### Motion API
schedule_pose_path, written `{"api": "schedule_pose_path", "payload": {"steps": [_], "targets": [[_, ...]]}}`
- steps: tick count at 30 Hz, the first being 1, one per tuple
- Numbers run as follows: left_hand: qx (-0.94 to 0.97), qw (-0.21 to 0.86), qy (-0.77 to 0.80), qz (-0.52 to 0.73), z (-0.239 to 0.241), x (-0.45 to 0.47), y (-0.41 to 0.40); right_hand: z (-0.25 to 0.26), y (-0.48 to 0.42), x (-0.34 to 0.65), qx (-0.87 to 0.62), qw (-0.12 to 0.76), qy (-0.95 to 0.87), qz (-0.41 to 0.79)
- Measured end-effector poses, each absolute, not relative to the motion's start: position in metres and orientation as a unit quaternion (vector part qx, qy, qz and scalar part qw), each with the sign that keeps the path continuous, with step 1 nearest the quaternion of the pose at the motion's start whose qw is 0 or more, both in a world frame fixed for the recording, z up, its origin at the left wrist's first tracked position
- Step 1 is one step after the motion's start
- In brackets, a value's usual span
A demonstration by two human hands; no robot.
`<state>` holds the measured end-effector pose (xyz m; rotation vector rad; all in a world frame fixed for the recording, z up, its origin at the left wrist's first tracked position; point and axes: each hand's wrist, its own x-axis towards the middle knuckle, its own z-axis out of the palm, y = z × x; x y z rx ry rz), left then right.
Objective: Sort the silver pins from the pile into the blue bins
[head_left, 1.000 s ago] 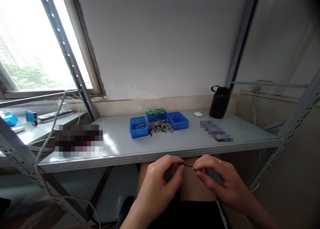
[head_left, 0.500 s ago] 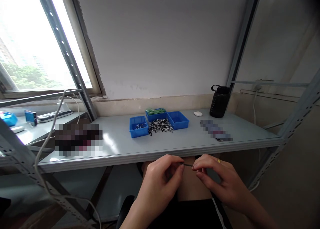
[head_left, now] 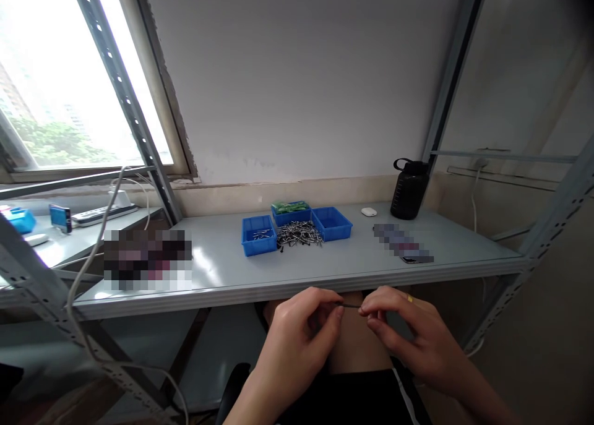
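Below the front edge of the grey table, over my lap, both hands pinch one small dark metal pin. My left hand grips its left end between thumb and forefinger. My right hand, with a gold ring on one finger, pinches the right end. On the table beyond lies a loose pile of small metal pins between three blue bins: the left bin holds a few pins, the back bin holds green pieces, and I see nothing in the right bin.
A black bottle stands at the table's back right, a small white case beside it. Blurred patches lie at the left and right of the table. Metal shelf uprights frame both sides, and a white cable hangs at left.
The hands stay together on the pin. The view has shifted very slightly, nothing else has moved.
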<state>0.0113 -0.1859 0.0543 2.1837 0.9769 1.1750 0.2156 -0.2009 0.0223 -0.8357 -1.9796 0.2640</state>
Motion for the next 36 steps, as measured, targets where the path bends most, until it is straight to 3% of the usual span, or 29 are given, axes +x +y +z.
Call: {"api": "schedule_pose_path", "payload": {"steps": [36], "targets": [[0.79,0.252,0.356,0.431,0.052,0.0104,-0.1842,0.0184,-0.2,0.2158,-0.338,0.474,-0.806,0.108]]}}
